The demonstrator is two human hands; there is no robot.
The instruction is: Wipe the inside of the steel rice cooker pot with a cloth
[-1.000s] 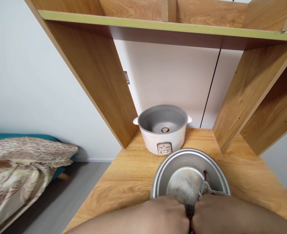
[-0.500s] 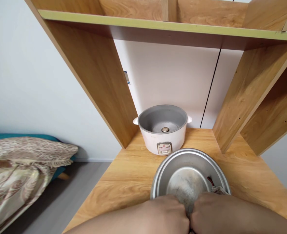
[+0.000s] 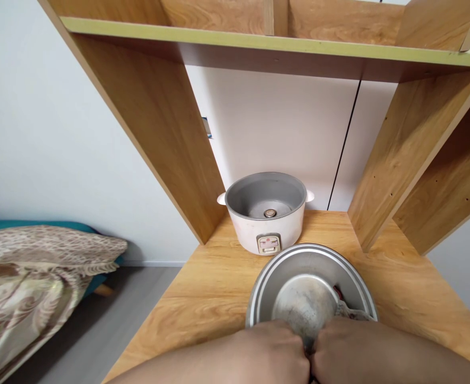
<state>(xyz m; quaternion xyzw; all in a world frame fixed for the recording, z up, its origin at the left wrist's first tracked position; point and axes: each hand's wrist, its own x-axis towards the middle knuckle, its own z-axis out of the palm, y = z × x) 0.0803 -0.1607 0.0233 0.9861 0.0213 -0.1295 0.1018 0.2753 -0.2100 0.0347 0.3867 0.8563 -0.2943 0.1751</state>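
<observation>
A round silver metal pot (image 3: 302,298), likely a rice cooker's inner pot, lies open side up on the wooden desk. Over its near side, my left hand (image 3: 281,346) and my right hand (image 3: 341,346) are closed, knuckles up and side by side. Just beyond my right hand, a greyish patterned cloth (image 3: 353,313) with a dark red end rests against the pot's inner wall and runs under that hand. My fingertips are hidden, so what the left hand grips cannot be made out. Behind the pot stands a white rice cooker body (image 3: 269,229), lidless, its heating plate showing.
Wooden uprights (image 3: 155,122) flank the cooker, with a shelf (image 3: 275,45) overhead. The desk (image 3: 203,288) drops off at the left to a grey floor. Further left is a teal bed or seat covered by a patterned blanket (image 3: 39,282).
The cloth and its red end have shifted slightly left inside the pot, and more cloth shows above my right hand. Both hands stay almost in place.
</observation>
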